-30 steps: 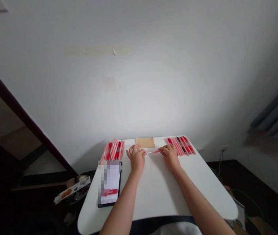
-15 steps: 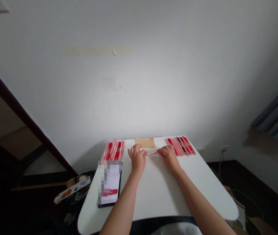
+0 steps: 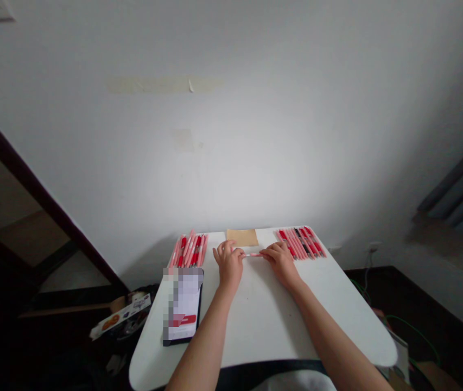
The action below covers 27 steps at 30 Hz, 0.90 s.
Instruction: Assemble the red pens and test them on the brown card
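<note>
Between my two hands a slim pink and white pen lies level, crosswise over the table. My left hand pinches its left end between thumb and finger, the other fingers raised and curled. At the other end, my right hand has its fingers closed round the pen and covers that part. A row of pink, red and black pens lies just beyond my right hand. To the left of my left hand is another bunch of pink and red pens, some lying on top of others.
A tan paper rectangle lies at the back of the white table, close to the wall. A phone-like device with a lit, partly blurred screen rests beside my left forearm. Cables and boxes are on the floor to the right.
The pen has turned slightly and sits more level between my hands. Both hands stay in nearly the same place; the pen bunches and the device have not moved.
</note>
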Tool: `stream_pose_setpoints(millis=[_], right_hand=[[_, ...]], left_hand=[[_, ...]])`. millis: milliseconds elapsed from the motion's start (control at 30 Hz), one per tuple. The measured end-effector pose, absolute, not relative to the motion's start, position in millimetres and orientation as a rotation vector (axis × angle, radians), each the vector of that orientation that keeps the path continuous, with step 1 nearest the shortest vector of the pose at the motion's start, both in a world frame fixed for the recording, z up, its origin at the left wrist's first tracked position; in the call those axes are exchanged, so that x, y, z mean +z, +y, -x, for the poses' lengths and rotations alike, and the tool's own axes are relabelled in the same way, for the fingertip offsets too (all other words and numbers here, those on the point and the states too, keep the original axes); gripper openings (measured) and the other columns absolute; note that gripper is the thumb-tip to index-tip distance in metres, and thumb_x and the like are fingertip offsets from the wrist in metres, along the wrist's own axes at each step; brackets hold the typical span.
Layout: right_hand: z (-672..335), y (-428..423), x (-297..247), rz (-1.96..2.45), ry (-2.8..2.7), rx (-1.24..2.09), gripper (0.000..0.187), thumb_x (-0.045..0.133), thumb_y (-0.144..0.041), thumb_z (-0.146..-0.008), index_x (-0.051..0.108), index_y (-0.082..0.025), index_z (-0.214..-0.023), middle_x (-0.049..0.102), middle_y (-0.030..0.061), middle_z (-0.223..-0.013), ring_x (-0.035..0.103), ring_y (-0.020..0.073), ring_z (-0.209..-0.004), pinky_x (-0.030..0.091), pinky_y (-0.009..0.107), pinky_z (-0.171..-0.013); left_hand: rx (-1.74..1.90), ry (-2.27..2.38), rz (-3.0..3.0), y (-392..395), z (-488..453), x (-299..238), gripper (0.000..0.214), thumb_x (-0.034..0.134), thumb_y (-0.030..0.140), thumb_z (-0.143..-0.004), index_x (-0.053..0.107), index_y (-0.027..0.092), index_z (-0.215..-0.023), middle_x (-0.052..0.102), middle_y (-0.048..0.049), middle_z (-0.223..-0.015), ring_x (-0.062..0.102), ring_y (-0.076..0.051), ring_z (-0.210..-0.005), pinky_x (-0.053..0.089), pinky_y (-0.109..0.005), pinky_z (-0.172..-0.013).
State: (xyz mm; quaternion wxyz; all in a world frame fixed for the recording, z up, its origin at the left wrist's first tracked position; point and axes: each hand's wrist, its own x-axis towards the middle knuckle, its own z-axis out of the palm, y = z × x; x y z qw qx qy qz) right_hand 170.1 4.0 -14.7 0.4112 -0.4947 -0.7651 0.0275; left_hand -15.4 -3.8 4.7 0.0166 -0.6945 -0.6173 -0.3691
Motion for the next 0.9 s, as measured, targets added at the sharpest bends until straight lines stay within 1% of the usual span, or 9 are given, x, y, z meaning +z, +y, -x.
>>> stream_pose_setpoints(millis=[233, 400, 533, 667, 900], right_hand=[[-169.7, 3.7, -14.4, 1.245, -1.913, 0.089, 0.022, 0.053, -0.026, -0.091, 0.074, -0.024, -0.094, 0.066, 0.0080, -0.084, 0.048, 0.0241, -0.091, 0.042, 0.037, -0.081], [-172.1, 5.3, -16.8, 1.278, -1.886, 0.084, 0.025, 0.050, -0.030, -0.092, 0.074, -0.024, -0.095, 0.066, 0.0086, -0.085, 0.049, 0.0242, -0.091, 0.041, 0.038, -0.081], [-176.1, 9.0, -19.8, 1.279, -1.838, 0.084, 0.027, 0.048, -0.033, -0.092, 0.074, -0.024, -0.095, 0.066, 0.0087, -0.084, 0.049, 0.0247, -0.091, 0.041, 0.039, -0.082], [-179.1, 11.9, -21.1, 1.275, -1.796, 0.088, 0.028, 0.047, -0.033, -0.093, 0.074, -0.023, -0.094, 0.066, 0.0093, -0.084, 0.049, 0.0251, -0.092, 0.042, 0.040, -0.083], [-180.2, 10.6, -19.0, 1.290, -1.767, 0.105, 0.027, 0.048, -0.030, -0.092, 0.074, -0.022, -0.095, 0.066, 0.0097, -0.086, 0.049, 0.0262, -0.094, 0.042, 0.041, -0.084]], left_hand=[[-1.209, -1.954, 2.134, -3.0, 16.0, 6.8, 0.004, 0.067, 0.024, -0.076, 0.071, 0.025, -0.078, 0.060, -0.0050, -0.117, 0.046, -0.024, -0.118, 0.028, -0.052, -0.107], [-1.253, -1.946, 2.112, 1.0, 19.5, 4.0, 0.017, 0.068, 0.028, -0.076, 0.070, 0.027, -0.093, 0.060, -0.0060, -0.118, 0.047, -0.024, -0.118, 0.029, -0.048, -0.106], [-1.212, -1.993, 2.061, 2.8, 23.8, 3.0, 0.021, 0.069, 0.029, -0.076, 0.070, 0.027, -0.096, 0.060, -0.0067, -0.118, 0.047, -0.024, -0.117, 0.029, -0.046, -0.105], [-1.124, -2.027, 2.009, 2.5, 27.4, 2.4, 0.020, 0.069, 0.027, -0.075, 0.071, 0.027, -0.095, 0.059, -0.0062, -0.119, 0.046, -0.025, -0.117, 0.029, -0.047, -0.105], [-0.968, -2.049, 1.959, -0.6, 27.7, 0.8, 0.012, 0.066, 0.024, -0.075, 0.071, 0.026, -0.086, 0.057, -0.0062, -0.119, 0.043, -0.027, -0.116, 0.027, -0.054, -0.105]])
